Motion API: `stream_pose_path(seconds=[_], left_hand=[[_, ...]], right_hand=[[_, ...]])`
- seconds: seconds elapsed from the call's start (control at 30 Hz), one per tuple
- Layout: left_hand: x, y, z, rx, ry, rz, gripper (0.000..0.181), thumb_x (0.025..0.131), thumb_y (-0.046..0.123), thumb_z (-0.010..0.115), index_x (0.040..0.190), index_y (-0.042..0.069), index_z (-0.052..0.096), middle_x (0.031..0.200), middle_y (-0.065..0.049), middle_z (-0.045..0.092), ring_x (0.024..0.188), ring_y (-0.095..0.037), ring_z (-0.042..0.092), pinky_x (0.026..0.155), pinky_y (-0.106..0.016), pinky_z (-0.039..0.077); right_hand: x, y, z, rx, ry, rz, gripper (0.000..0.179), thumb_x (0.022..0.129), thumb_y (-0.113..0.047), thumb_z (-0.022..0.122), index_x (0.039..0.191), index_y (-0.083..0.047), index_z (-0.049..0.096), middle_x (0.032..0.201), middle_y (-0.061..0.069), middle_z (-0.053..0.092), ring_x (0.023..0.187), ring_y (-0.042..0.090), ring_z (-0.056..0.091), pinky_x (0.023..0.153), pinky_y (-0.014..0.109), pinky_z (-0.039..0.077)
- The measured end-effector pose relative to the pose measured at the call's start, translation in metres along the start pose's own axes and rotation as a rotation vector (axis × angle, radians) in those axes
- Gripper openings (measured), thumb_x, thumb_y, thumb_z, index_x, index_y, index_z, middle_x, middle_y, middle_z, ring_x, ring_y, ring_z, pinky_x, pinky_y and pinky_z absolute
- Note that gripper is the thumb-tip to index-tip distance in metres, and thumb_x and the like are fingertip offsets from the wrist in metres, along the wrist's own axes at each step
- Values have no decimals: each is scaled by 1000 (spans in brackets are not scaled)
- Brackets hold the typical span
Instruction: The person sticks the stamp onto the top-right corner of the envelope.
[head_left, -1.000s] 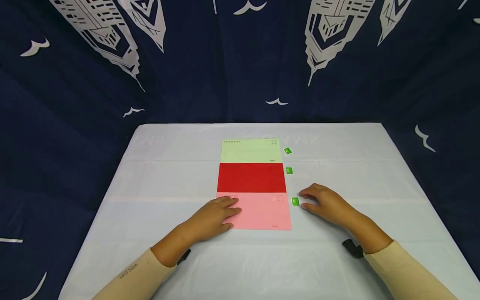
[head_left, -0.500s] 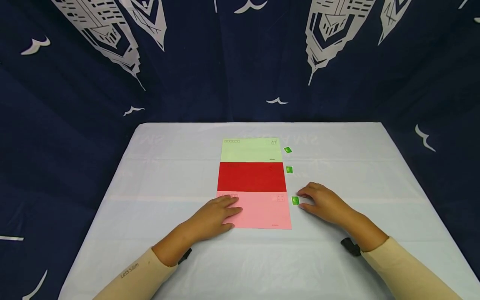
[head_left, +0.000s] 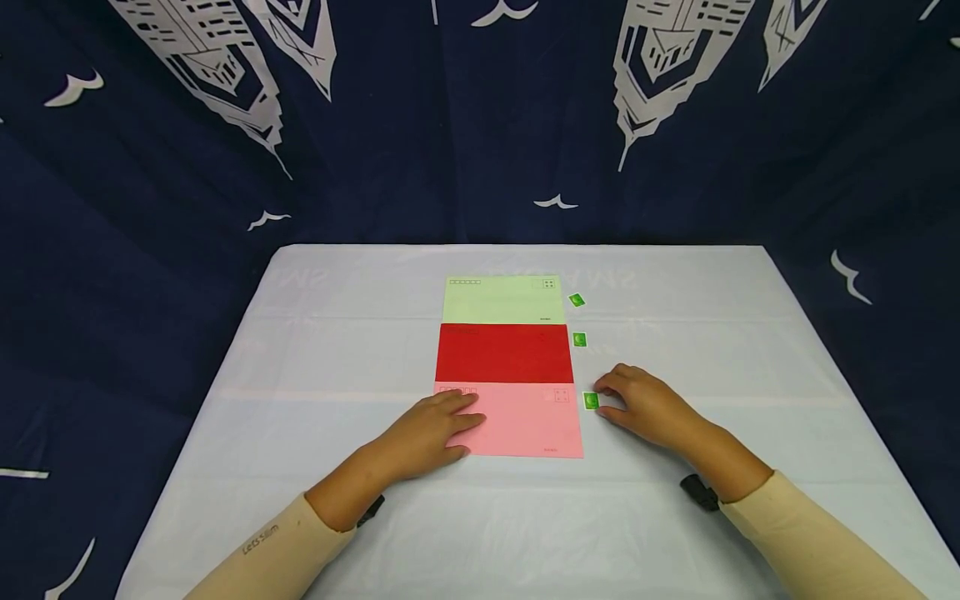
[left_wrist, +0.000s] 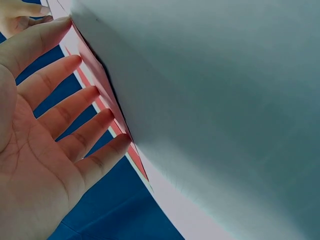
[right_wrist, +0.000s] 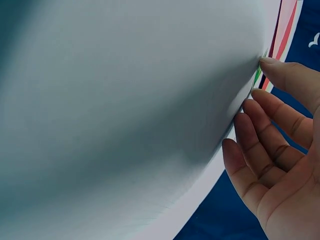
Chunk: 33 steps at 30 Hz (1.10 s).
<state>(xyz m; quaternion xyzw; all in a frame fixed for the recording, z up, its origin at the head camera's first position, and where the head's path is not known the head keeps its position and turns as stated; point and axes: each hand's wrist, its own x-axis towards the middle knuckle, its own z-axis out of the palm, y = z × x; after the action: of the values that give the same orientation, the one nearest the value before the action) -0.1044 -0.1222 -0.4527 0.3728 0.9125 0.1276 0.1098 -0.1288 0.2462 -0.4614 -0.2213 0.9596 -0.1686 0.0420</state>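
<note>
My left hand (head_left: 423,437) lies with spread, straight fingers on the left part of a pink envelope (head_left: 532,425), also seen edge-on under the fingertips in the left wrist view. Beyond it lie a red envelope (head_left: 502,354) and a light green envelope (head_left: 502,300), stacked edge to edge. My right hand (head_left: 652,404) rests on the table right of the pink envelope, its thumb and index finger apart at the right edge of a small green stamp (head_left: 591,401). The thumb tip also reaches that stamp's edge in the right wrist view. The stamp lies flat.
Two more green stamps, a middle stamp (head_left: 580,340) and a tilted far stamp (head_left: 577,300), lie right of the red and light green envelopes. All rest on a white-covered table (head_left: 337,333). A dark blue printed curtain (head_left: 450,125) hangs behind the far edge.
My right hand has shifted slightly left, its fingertips now closer to the near green stamp. The left hand stays on the pink envelope, and the envelopes and stamps have not moved.
</note>
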Motion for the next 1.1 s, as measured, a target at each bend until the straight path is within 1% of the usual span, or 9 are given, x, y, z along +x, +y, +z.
stream_pose_path(seconds=[0.2,0.3,0.53,1.1], left_hand=[[0,0,0,8,-1,6,50,95,25,70,142,11,60,154,-15,50,144,-35,45,120,-50,37],[1,1,0,8,-7,-1,50,96,26,69,142,12,60,154,-14,50,145,-35,44,120,-49,36],[0,1,0,5,-10,-9,50,95,27,70,142,13,60,155,-13,49,145,-34,44,121,-49,36],[1,0,0,23,0,0,50,96,27,69,143,14,60,155,-13,50,145,-33,45,121,-48,36]], right_hand=[[1,0,0,-8,12,-12,27,84,-13,82,108,-6,73,101,2,67,97,22,64,90,45,57],[1,-1,-1,-4,13,-13,26,83,-12,82,107,-7,73,101,1,67,97,22,64,90,45,57],[1,-1,0,-9,19,-20,25,84,-12,81,106,-7,73,101,2,67,97,22,64,91,45,57],[1,0,1,-9,37,-29,27,84,-13,81,107,-5,72,101,2,68,97,22,65,91,44,57]])
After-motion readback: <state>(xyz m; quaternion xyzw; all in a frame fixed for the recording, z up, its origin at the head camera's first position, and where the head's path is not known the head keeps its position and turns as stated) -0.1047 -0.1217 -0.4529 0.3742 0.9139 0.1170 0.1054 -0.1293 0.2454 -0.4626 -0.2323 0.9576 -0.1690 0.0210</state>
